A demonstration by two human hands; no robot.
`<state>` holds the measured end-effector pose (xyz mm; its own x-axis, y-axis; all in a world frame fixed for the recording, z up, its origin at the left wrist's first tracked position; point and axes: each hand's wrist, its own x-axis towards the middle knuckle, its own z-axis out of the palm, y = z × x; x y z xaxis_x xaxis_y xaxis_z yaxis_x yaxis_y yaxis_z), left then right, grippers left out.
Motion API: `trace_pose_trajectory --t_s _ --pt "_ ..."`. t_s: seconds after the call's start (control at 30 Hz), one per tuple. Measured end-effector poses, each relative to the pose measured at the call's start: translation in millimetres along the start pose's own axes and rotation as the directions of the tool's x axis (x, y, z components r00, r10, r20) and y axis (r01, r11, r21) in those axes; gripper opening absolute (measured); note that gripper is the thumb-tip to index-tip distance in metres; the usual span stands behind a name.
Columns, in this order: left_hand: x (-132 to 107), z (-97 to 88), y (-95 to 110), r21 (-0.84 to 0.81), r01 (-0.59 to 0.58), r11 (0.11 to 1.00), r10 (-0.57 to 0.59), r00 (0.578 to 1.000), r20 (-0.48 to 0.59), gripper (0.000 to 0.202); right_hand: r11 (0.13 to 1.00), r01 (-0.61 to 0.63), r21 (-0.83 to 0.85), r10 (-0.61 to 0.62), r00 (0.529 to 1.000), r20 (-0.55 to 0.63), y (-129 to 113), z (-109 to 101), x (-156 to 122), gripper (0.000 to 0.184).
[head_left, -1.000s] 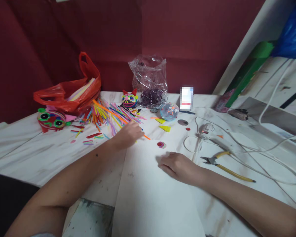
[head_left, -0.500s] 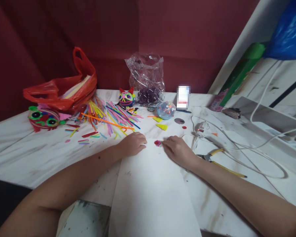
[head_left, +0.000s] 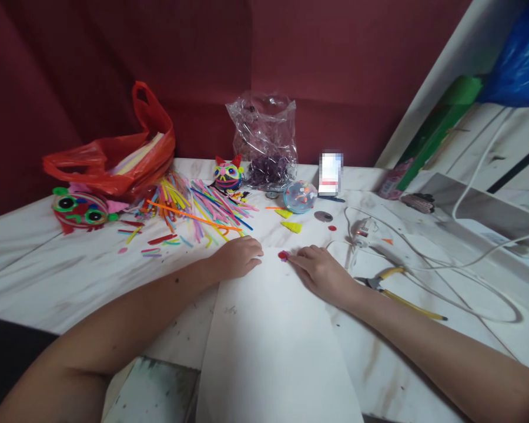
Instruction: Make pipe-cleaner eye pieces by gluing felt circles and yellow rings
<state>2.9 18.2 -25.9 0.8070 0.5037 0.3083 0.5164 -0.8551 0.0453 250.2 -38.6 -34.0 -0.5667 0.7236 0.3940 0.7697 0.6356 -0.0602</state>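
The small red-and-pink piece [head_left: 283, 256] on the white paper [head_left: 277, 341] looks light and soft—probably best pinched by its rim—while the right hand [head_left: 324, 273] points an index finger at its edge, ungripping, and the left hand [head_left: 235, 258] rests with loosely parted fingers, nothing visible between.

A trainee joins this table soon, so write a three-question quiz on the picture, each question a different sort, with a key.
1. True or false: the yellow-handled pliers lie to the right of the white paper.

2. Which of these is the person's right hand nearest to?
A) the red plastic bag
B) the small red-and-pink piece
C) the green roll

3. Fill in the colour: the long strip lying across the pile of coloured strips is ____.

Key: 1. True. 2. B. 3. Orange.
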Motion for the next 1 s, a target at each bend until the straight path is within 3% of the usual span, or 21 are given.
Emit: trace_pose_trajectory --t_s 0.33,0.47,0.57,0.63,0.73,0.87,0.93,1.0 --pt "-0.4 1.9 -1.8 0.009 -0.009 1.000 0.009 1.000 -0.009 0.014 0.999 0.034 -0.022 -0.032 0.997 0.067 -5.1 -3.3 2.4 0.032" --pt "1.0 2.3 -2.0 0.013 0.010 1.000 -0.010 1.000 0.010 0.015 0.975 -0.116 0.191 0.118 0.993 0.004 2.6 -5.2 2.9 0.026" --pt "1.7 1.2 -7.7 -0.016 0.158 0.987 -0.158 0.987 -0.003 0.013 0.951 -0.244 0.190 0.243 0.970 0.033 8.9 -5.0 2.5 0.017" --pt "0.7 -2.1 -17.0 -0.064 0.309 0.949 -0.313 0.949 -0.051 0.014 0.963 -0.233 0.133 0.230 0.973 0.036 10.9 -2.8 2.2 0.017" --pt "-4.2 -12.7 -39.4 -0.100 0.479 0.872 -0.490 0.856 -0.165 0.021 0.980 -0.176 0.088 0.176 0.984 0.014 11.2 1.8 1.2 0.019" --pt "-14.2 -32.7 -72.4 -0.126 0.651 0.749 -0.648 0.679 -0.345 0.030 0.988 -0.147 0.043 0.147 0.989 -0.005 11.1 5.5 -1.0 0.020" --pt "-18.4 -39.4 -82.2 -0.125 0.679 0.724 -0.671 0.650 -0.355 0.031 0.993 -0.119 0.018 0.119 0.993 -0.020 11.6 6.6 -2.0 0.022" --pt "-20.3 -40.8 -84.5 -0.108 0.671 0.733 -0.665 0.675 -0.318 0.028 0.997 -0.082 0.011 0.082 0.996 -0.033 12.1 7.9 -2.7 0.024"
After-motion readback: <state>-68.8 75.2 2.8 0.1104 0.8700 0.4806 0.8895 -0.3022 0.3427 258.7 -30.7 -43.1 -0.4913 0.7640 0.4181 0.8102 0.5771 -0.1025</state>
